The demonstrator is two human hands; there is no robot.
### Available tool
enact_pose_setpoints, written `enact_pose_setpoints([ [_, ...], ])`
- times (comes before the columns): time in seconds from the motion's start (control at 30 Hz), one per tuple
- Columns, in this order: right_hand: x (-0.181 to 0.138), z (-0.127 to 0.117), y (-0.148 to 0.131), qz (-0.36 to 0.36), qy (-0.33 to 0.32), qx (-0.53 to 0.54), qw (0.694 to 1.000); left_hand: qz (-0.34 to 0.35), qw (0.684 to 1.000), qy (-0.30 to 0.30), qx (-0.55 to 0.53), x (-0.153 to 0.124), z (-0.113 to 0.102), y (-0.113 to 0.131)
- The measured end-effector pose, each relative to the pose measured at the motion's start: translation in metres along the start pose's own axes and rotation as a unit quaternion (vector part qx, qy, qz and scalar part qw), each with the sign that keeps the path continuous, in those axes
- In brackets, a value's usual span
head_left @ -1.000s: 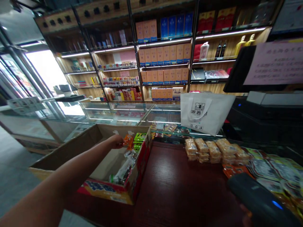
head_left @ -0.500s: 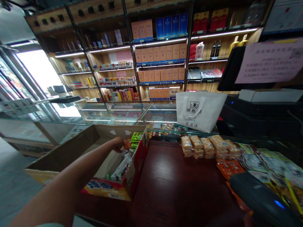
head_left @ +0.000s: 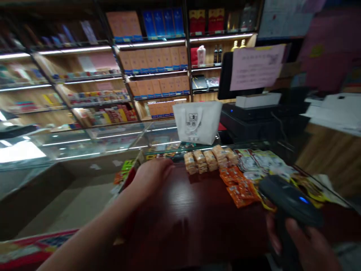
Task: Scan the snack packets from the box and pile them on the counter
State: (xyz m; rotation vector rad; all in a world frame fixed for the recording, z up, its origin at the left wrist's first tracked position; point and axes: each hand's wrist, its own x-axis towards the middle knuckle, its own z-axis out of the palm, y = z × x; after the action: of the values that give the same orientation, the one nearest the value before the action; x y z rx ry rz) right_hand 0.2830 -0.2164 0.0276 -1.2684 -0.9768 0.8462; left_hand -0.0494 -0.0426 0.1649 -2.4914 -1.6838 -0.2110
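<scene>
My left hand (head_left: 153, 171) is over the dark red tabletop (head_left: 180, 210), just right of the open cardboard box (head_left: 64, 188). Its fingers are curled and blurred; whatever they hold, if anything, is hidden behind the hand. Green snack packets (head_left: 128, 165) and orange ones lie along the box's right inner side. At the lower right, my right hand (head_left: 301, 237) is wrapped round the handle of a black barcode scanner (head_left: 290, 199) with a blue light. The scanner's head is near orange snack packets (head_left: 239, 188) spread on the table.
Wrapped tan snack blocks (head_left: 210, 160) stand in rows at the table's back, with silver-green packets (head_left: 262, 160) to their right. Behind are a white tote bag (head_left: 197, 122), a glass counter (head_left: 118, 137) and a monitor (head_left: 227, 75). Stocked shelves line the wall.
My left hand has come out of the box and moved right over the table. The view has turned right, and the scanner in my right hand has come further into view.
</scene>
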Motion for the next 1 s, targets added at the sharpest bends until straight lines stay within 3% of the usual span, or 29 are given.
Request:
enact_pose_setpoints([
  [0.1,-0.006,-0.008,-0.02,0.027,0.042,0.042,0.998,0.098,0.988,-0.083,-0.086,0.012,0.054,0.058],
  [0.23,-0.018,-0.018,-0.032,0.015,0.102,0.084,0.991,0.118,0.967,-0.139,-0.179,0.03,0.118,0.127],
  [0.37,-0.03,-0.033,-0.025,-0.004,0.128,0.101,0.987,0.1,0.972,-0.07,-0.202,0.042,0.143,0.185],
  [0.47,-0.034,-0.039,-0.023,-0.008,0.14,0.093,0.986,0.17,0.972,-0.006,-0.164,0.05,0.147,0.215],
  [0.53,-0.036,-0.042,-0.023,-0.007,0.15,0.087,0.985,0.211,0.968,0.002,-0.135,0.055,0.151,0.227],
  [0.67,-0.037,-0.048,-0.02,0.002,0.137,0.075,0.988,0.253,0.961,-0.044,-0.104,0.064,0.162,0.235],
  [0.83,-0.032,-0.045,-0.016,0.012,0.126,0.077,0.989,0.264,0.945,-0.087,-0.173,0.071,0.175,0.226],
  [1.0,-0.027,-0.028,-0.024,0.012,0.139,0.09,0.986,0.253,0.934,-0.079,-0.237,0.072,0.174,0.218],
])
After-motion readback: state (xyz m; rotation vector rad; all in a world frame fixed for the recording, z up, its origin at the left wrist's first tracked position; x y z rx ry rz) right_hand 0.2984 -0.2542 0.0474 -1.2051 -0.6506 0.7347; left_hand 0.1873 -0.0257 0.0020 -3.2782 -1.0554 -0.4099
